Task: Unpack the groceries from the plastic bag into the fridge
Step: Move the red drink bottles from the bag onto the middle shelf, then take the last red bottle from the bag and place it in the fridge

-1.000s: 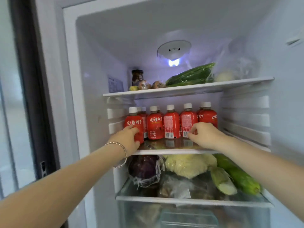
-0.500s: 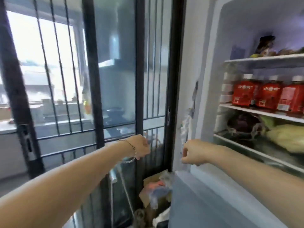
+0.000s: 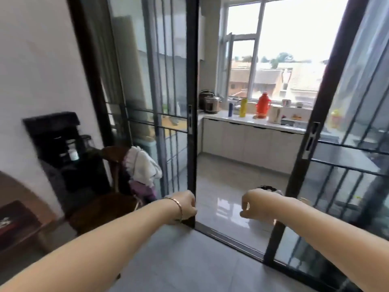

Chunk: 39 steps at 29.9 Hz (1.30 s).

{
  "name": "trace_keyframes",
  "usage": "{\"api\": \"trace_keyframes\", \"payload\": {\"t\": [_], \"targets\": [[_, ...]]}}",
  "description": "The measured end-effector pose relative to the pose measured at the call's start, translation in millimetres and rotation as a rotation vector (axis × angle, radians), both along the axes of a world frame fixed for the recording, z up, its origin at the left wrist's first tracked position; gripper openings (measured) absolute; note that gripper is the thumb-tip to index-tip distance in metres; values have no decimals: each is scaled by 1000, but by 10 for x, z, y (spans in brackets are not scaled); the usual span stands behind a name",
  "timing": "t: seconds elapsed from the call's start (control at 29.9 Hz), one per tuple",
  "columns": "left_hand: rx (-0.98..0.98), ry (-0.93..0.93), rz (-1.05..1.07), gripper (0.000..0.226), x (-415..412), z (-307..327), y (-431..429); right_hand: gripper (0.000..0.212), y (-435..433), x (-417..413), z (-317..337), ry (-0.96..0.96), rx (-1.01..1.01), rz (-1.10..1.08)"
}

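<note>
Student: Hands, head view: what state?

Tutor: The left hand [image 3: 186, 207] sits just left of the door post [image 3: 192, 102], near its foot. Its fingers are curled under, fist-like, and grip nothing. A bracelet [image 3: 179, 207] circles the wrist. The right hand [image 3: 253, 204] is right of the post, in the open doorway. Its fingers hang loosely bent, thumb near forefinger, with nothing between them.

Student: And the bag, the groceries, the fridge?

Tutor: Their place cannot be told from this view.

Student: Surroundings?

Tutor: Left of the post stands a chair [image 3: 101, 207] with pale cloth [image 3: 143, 165] draped on its back. Further left a black dispenser [image 3: 63, 148] is set against the wall. Beyond the post, to its right, a counter [image 3: 242, 121] runs under a window [image 3: 294, 39]. It bears a cooker [image 3: 211, 104] nearest the post, then a yellow bottle [image 3: 243, 107] and a red flask [image 3: 262, 107]. Edges are motion-blurred.
</note>
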State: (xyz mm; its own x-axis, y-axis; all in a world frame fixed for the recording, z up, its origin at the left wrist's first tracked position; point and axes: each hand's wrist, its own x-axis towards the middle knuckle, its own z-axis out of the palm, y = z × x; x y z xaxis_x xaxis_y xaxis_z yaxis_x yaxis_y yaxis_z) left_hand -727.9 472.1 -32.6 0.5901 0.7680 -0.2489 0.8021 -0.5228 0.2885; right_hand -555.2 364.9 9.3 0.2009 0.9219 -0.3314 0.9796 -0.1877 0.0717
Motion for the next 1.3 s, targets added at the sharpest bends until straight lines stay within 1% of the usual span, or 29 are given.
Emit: {"api": "trace_keyframes", "payload": {"t": [0.07, 0.13, 0.23, 0.27, 0.33, 0.4, 0.43, 0.53, 0.63, 0.73, 0.87, 0.97, 1.07, 1.17, 1.24, 1.3], "targets": [[-18, -2, 132, 25, -911, -76, 333, 42, 557, -770, -102, 12, -25, 143], [-17, -14, 248, 25, -1589, -119, 510, 41, 921, -1378, -173, 19, -45, 265], [-16, -21, 453, 21, -2805, -195, 717, 26, 1567, -2523, -314, 73, -94, 414], [-23, -24, 520, 18, -3155, -234, 775, 25, 1750, -2852, -362, 88, -107, 461], [-30, -28, 633, 18, -3799, -338, 865, 24, 2103, -3464, -483, 118, -119, 548], [-32, -25, 740, 24, -4292, -442, 929, 30, 2416, -3973, -612, 160, -118, 621], [-35, -22, 786, 24, -4519, -499, 968, 30, 2557, -4224, -665, 177, -124, 657], [-63, -27, 915, 18, -5093, -645, 1139, 27, 2980, -4902, -823, 200, -149, 792], [-85, -14, 993, 17, -5582, -776, 1404, 28, 3541, -5496, -1006, 214, -210, 896], [-97, 8, 1096, 21, -6039, -846, 1718, 30, 4100, -6028, -1105, 199, -193, 965], [-90, -42, 1279, 20, -6600, -841, 2128, 31, 4715, -6736, -1171, 188, -212, 1094], [-74, -93, 1380, 28, -6949, -822, 2343, 27, 5040, -7238, -1221, 208, -211, 1156], [-82, -89, 1419, 32, -7298, -906, 2492, 33, 5227, -7684, -1288, 279, -162, 1197], [-23, -85, 1426, 26, -7701, -1083, 2641, 38, 5404, -8146, -1479, 343, -119, 1236], [45, -67, 1386, 27, -8050, -1257, 2773, 36, 5517, -8485, -1678, 372, -44, 1254], [114, 34, 1284, 30, -8404, -1420, 2913, 31, 5594, -8777, -1890, 382, 75, 1317]]}}
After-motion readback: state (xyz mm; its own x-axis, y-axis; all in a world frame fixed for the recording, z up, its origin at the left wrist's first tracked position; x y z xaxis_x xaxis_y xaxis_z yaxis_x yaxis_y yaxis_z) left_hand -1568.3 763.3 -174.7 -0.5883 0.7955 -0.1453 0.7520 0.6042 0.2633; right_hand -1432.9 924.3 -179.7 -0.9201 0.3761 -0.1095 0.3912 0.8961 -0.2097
